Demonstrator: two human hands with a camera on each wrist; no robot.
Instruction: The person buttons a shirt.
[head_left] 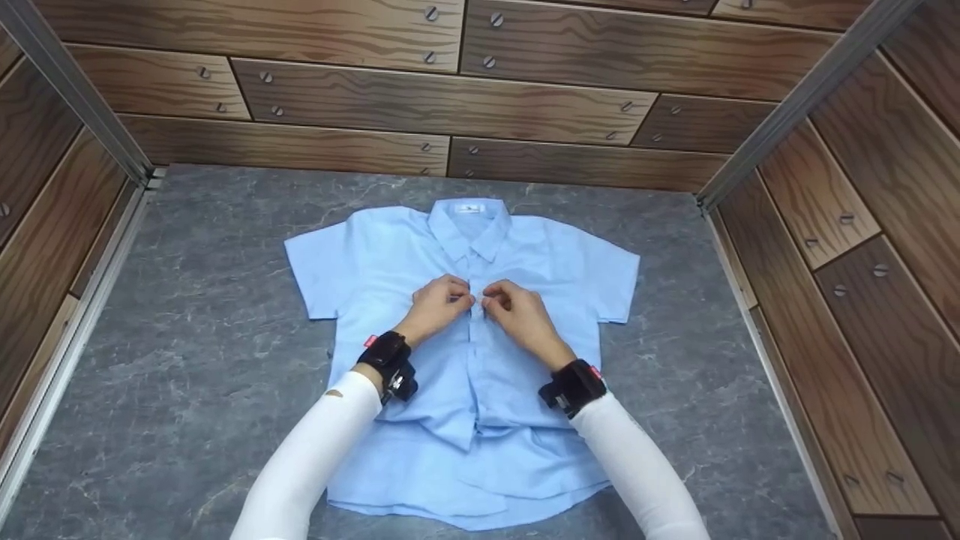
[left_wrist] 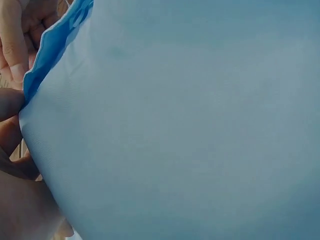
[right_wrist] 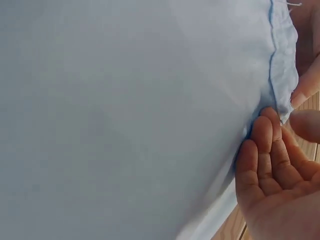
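Note:
A light blue short-sleeved shirt (head_left: pixel 397 255) lies face up, collar (head_left: pixel 489 234) at the far side and hem toward me. At the chest, my left hand (head_left: pixel 435 306) pinches the left edge of the front opening between thumb and fingers. Just across the gap my right hand (head_left: pixel 523 313) pinches the other front edge. In the left wrist view, raised shirt cloth (left_wrist: pixel 175 125) fills most of the picture. The right wrist view shows the right fingers (right_wrist: pixel 262 132) against the front band (right_wrist: pixel 285 60). Fingertips partly hide the buttons and buttonholes there.
The shirt lies on a grey marbled surface (head_left: pixel 217 360). Wood-patterned panels (head_left: pixel 360 97) stand at the back and both sides, with metal rails (head_left: pixel 795 112) at the corners. Folds gather across the shirt's lower front.

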